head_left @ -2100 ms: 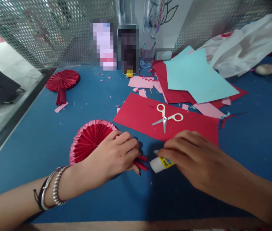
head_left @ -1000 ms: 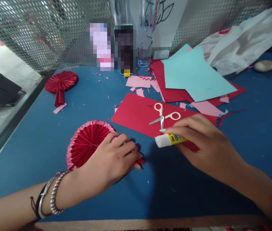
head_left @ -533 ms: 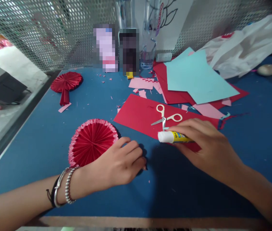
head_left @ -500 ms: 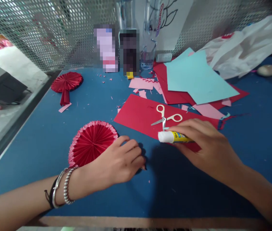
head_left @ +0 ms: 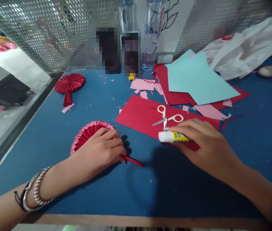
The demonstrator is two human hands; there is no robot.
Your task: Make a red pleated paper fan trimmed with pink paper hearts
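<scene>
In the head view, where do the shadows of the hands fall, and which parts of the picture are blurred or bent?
Head view: the left hand and the right hand, holding a glue stick, cast dark soft shadows on the blue table toward the near edge; two standing items at the back are pixelated; the mesh wall curves from lens distortion; corners look dim and soft.

Single head-worn view, looking forward and down over a blue table (head_left: 41, 138).

Camera sits close above the near table edge at the frame's bottom; both forearms enter from the lower corners. It faces a perforated metal screen (head_left: 54, 35) across the top. No second view to compare.
</scene>
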